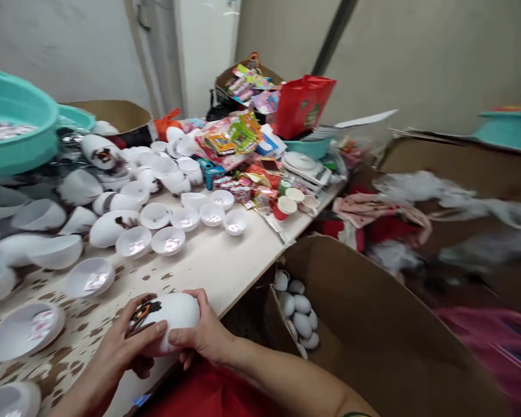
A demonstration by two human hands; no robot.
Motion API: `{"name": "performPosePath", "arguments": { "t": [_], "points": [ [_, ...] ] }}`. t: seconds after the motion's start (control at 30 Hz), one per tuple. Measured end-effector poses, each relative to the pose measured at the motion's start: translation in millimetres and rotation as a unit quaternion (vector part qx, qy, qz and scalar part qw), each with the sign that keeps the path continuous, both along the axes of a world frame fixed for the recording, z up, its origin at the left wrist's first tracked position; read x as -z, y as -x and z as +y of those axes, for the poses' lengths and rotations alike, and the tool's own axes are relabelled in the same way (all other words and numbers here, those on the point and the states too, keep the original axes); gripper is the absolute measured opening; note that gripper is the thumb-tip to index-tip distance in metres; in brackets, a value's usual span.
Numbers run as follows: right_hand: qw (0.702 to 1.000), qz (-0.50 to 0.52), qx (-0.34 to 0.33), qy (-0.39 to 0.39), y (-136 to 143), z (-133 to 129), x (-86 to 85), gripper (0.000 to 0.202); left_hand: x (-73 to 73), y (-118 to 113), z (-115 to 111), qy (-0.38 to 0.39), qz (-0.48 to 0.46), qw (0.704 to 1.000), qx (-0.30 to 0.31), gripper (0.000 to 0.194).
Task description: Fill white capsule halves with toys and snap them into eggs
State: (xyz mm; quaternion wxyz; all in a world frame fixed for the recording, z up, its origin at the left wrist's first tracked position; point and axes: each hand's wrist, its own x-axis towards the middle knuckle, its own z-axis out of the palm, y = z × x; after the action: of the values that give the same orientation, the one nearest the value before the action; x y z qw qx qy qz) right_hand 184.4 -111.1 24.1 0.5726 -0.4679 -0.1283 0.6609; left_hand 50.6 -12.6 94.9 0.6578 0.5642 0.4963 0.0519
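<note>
Item: white plastic egg (173, 315), closed; we are gripping it with left hand (121, 347) and right hand (206, 336), table (226, 263) edge.

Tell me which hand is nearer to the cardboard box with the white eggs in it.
Right. The right hand grips the white egg's end on the side facing the cardboard box; the left hand holds the egg's far end, farther from it.

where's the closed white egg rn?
Head view, bottom centre-left: the closed white egg is gripped between left hand and right hand at the table edge, left of the cardboard box.
</note>
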Motion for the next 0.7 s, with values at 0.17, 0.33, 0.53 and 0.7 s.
{"name": "performPosePath", "arguments": {
  "t": [0.17, 0.33, 0.53, 0.7],
  "points": [
    [0.999, 0.006, 0.052, -0.002, -2, -29, 3.3, 0.106, -5.2, -17, -11, -0.022, 0.02, 0.997, 0.064, 0.085],
    [0.991, -0.022, 0.131, -0.034, -12, -52, 1.6, 0.097, -2.2, -35, -30, -0.099, 0.02, 0.987, 0.122, 0.088],
    [0.971, -0.013, 0.239, -0.018, -63, -98, 6.6, 0.09, 7.2, -49, -44, -0.208, -0.04, 0.965, 0.155, 0.088],
    [0.888, -0.087, 0.443, 0.091, -157, -188, 36.3, 0.072, 39.9, -19, -11, -0.219, 0.038, 0.963, 0.153, 0.071]
  ]
}}
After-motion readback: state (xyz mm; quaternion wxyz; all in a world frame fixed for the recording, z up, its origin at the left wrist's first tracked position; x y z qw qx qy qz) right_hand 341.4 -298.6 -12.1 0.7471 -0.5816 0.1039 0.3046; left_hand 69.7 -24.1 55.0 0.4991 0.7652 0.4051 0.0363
